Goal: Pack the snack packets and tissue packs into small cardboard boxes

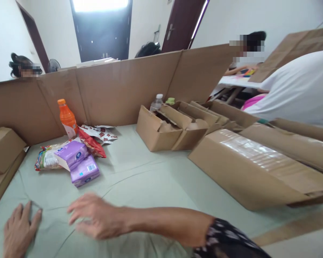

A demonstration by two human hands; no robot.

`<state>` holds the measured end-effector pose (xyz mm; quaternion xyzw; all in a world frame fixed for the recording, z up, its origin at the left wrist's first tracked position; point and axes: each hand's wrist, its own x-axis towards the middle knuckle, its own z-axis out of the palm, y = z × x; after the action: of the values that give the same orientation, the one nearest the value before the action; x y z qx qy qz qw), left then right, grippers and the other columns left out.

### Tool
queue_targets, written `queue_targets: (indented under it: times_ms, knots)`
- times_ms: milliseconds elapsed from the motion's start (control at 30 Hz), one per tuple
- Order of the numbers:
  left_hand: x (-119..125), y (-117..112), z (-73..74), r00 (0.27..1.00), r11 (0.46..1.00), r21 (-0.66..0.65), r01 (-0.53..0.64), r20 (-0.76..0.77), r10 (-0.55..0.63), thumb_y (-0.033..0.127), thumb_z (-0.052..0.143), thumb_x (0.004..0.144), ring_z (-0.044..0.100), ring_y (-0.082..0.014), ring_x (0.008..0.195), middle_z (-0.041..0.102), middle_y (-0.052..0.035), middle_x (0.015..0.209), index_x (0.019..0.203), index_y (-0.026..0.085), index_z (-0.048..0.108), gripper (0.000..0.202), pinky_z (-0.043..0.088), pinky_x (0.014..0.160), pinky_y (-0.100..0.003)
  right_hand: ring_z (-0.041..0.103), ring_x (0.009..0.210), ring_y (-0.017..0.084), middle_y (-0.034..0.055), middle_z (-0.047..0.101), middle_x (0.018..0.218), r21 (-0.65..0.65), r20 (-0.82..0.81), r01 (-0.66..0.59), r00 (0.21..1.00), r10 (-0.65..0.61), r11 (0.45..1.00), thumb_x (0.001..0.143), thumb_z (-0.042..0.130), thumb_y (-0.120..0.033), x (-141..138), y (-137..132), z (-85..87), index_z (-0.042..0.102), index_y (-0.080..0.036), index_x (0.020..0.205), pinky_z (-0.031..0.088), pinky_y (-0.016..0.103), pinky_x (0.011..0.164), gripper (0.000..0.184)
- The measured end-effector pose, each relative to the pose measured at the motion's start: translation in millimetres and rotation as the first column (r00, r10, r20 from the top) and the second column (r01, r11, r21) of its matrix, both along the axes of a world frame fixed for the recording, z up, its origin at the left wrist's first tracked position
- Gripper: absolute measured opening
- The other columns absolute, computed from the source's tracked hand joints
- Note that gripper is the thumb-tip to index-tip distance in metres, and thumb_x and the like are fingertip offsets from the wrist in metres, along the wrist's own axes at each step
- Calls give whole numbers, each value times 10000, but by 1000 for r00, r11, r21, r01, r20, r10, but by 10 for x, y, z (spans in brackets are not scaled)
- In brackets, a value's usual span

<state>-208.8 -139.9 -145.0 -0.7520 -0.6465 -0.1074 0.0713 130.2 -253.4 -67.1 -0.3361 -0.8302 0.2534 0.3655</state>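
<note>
My left hand (pixel 20 229) lies flat on the pale green cloth (pixel 140 182), fingers spread, at the lower left. Over the cloth to its right is my right hand (pixel 93 216), blurred by motion, its fingers apart and nothing in them. Beyond both hands, two purple tissue packs (pixel 84 170) are piled partly on each other. Behind them sit a clear food packet with a colourful label (pixel 50 156), a red packet (pixel 93 143) and white packets with red marks (pixel 104 133). An orange drink bottle (pixel 68 118) stands upright at the back of this group.
A cardboard wall (pixel 123 91) runs along the far edge. Small open boxes (pixel 161 138) holding bottles (pixel 157 102) stand at the back right, near a large taped carton (pixel 247 172). Another cardboard box (pixel 5 150) is at left. A person in a white top (pixel 307 86) is close on the right.
</note>
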Motion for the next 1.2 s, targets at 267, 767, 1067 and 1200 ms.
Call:
queue_targets:
  times_ms: [267, 767, 1067, 1200]
  knots:
    - [1006, -880, -422, 881, 858, 204, 472, -68, -468, 481, 447, 943, 492, -346, 1413, 535, -141, 1535, 1402, 226, 601, 547, 384, 1152, -550, 469, 1393, 380, 237, 545, 1473, 330, 55, 914, 231, -971, 236, 837, 656, -292, 2584, 472, 542, 563, -98, 1390, 374, 565, 1122, 593]
    - [1402, -1158, -183, 800, 833, 157, 530, 234, -553, 448, 596, 919, 586, -402, 1314, 622, -176, 1431, 1287, 209, 690, 449, 486, 1067, -622, 704, 713, 210, 40, 767, 819, 157, 230, 753, 602, -765, 640, 905, 544, -417, 2924, -477, 609, 745, -222, 940, 532, 299, 668, 282]
    - [1709, -1592, -50, 735, 865, -41, 500, 548, -399, 414, 636, 904, 553, -316, 1378, 571, -168, 1494, 1407, 172, 584, 561, 480, 1133, -486, 723, 707, 167, 22, 749, 787, 263, 101, 348, 918, -384, 900, 980, 569, -255, 2087, -1394, 626, 698, -249, 875, 578, 243, 649, 167]
    - [1736, -1734, -14, 727, 863, -59, 501, 571, -383, 363, 678, 852, 588, -296, 1340, 603, -164, 1459, 1384, 155, 601, 577, 485, 1129, -460, 729, 738, 185, 34, 766, 838, 288, 57, 365, 916, -397, 885, 971, 563, -260, 1767, -1214, 480, 714, -258, 895, 597, 288, 689, 169]
